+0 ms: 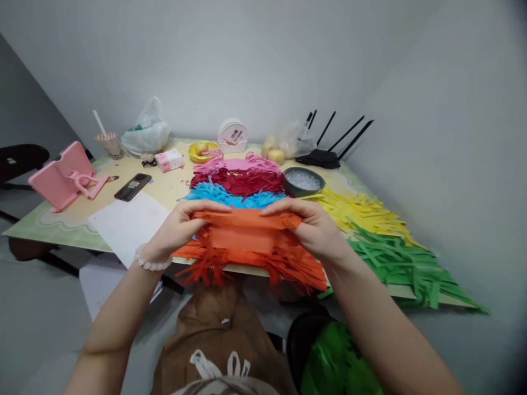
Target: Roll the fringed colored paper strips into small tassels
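Both hands hold a piece of orange fringed paper (242,239) over the table's front edge. My left hand (181,224) pinches its left end, and my right hand (307,222) grips the right end. The upper band is stretched between them, with cut strips hanging below at both sides. Just behind it lie blue fringed paper (230,195), dark red fringed paper (230,180) and pink fringed paper (239,163) in rows. Yellow fringed paper (362,211) and green fringed paper (407,263) spread along the right side of the table.
A bowl (303,181) stands behind my right hand. White paper (127,222), a phone (132,187), a pink stand (68,175) and a cup (110,145) are at the left. A black router (321,158) sits back right. A green bag (337,362) is below.
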A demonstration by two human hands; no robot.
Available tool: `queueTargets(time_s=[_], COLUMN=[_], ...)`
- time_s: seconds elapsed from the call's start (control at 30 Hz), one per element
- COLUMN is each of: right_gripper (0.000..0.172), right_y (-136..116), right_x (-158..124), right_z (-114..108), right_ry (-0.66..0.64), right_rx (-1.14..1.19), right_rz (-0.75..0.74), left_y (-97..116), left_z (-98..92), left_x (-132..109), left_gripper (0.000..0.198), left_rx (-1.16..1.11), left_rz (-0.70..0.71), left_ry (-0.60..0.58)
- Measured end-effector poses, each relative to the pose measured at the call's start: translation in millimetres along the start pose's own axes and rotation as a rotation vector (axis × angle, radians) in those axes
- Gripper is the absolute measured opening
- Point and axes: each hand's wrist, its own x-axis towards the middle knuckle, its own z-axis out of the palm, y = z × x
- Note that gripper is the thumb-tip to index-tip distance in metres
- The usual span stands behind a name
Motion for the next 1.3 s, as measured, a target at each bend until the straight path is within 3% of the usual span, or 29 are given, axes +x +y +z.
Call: queueTargets(time_s=[0.23, 0.37, 0.43, 0.5, 0.6, 0.67, 0.73, 0.8, 0.87, 0.9, 1.0, 1.13, 1.3], right_gripper=[0.024, 0.025, 0.026, 0.028, 0.031, 0.03, 0.028, 0.047, 0.063, 0.058, 0.023, 0.036, 0.024], right_y=[5.9, 0.2, -3.2, -7.0, -12.8, -15.6, -16.5, -15.5, -13.6, -12.8, -12.1, -14.5, -13.2], right_x=[0.8, 3.7, 4.6, 5.2, 5.3, 5.2, 5.3, 5.9, 6.4, 6.5, 4.6, -1.9, -11.4], right_z=[-3.9, -8.0, -8.2, -7.9, -11.1, -17.5, -25.3, -29.9, -27.7, -24.0, -9.1, 2.9, 7.2], right_ry=[-0.055, -0.099, -0.112, -0.143, -0.203, -0.257, -0.356, -0.439, -0.412, -0.379, -0.299, -0.165, -0.108], right_rx=[0.009, -0.043, -0.065, -0.099, -0.171, -0.207, -0.204, -0.159, -0.142, -0.161, -0.292, -0.231, 0.059], right_rz=[-0.101, -0.108, -0.124, -0.144, -0.169, -0.163, -0.121, -0.044, 0.038, 0.074, 0.13, 0.162, 0.294], left_y=[0.0, 9.3, 14.7, 19.6, 25.5, 28.5, 31.0, 33.1, 35.0, 35.8, 36.6, 33.1, 26.6], left_z=[-2.5, -15.1, -16.8, -12.8, -1.9, 2.9, 4.4, 4.3, 4.5, 4.9, 6.3, 6.0, 7.6], left_x=[-6.1, -8.2, -6.8, -3.1, 4.2, 7.7, 9.3, 9.4, 8.7, 8.0, 4.8, -1.6, -9.7], left_gripper=[0.027, 0.025, 0.036, 0.046, 0.028, 0.029, 0.033, 0.033, 0.032, 0.031, 0.031, 0.033, 0.024], left_rx=[-0.095, -0.006, -0.05, -0.093, 0.005, 0.087, 0.145, 0.201, 0.239, 0.252, 0.28, 0.323, 0.232], left_rz=[-0.03, -0.015, -0.019, -0.066, -0.168, -0.193, -0.168, -0.128, -0.1, -0.095, -0.108, -0.118, -0.127], left_ry=[-0.032, -0.211, -0.293, -0.293, -0.339, -0.381, -0.367, -0.338, -0.335, -0.335, -0.312, -0.169, -0.075])
